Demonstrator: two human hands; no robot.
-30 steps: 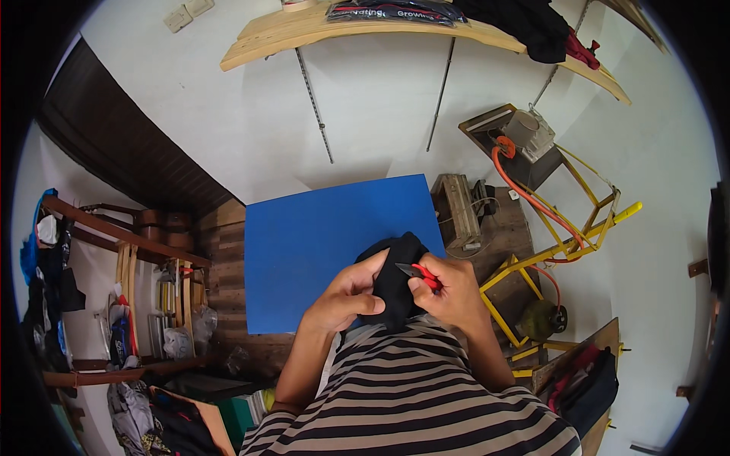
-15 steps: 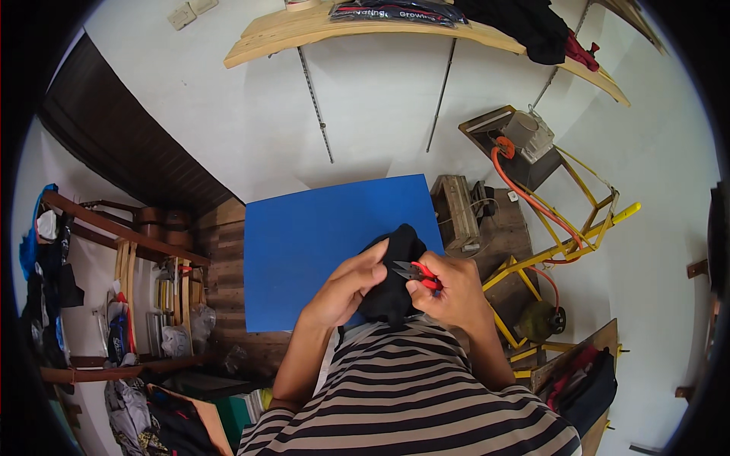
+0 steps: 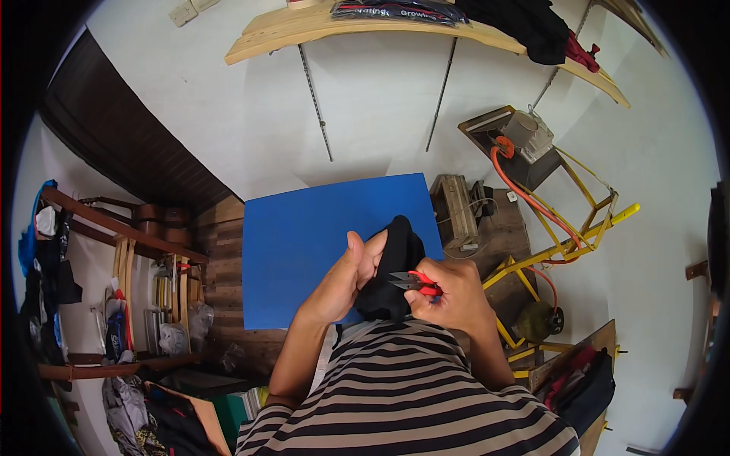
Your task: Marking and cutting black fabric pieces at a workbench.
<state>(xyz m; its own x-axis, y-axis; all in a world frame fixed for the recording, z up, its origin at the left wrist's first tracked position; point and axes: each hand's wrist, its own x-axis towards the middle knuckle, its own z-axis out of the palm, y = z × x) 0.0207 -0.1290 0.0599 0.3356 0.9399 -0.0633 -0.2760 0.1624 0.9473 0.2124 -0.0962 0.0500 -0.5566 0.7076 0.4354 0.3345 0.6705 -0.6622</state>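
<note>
Grip, head view: the right hand (image 3: 450, 292) is closed on red-handled snips (image 3: 423, 286), blades slightly parted and pointing left over the black cloth (image 3: 397, 242). On the left hand (image 3: 341, 275), the thumb stands apart; whether its partly hidden fingers clamp the cloth cannot be determined. Good practice: keep the fabric taut, blades flat to its surface, tips clear of those fingers, cuts short. Cloth lies between both hands, right of the left fingers, before the blue worktop's (image 3: 296, 235) right half.

head-worn left fisheye | faces down | near left hand (image 3: 340, 278), right hand (image 3: 454, 292)
</note>
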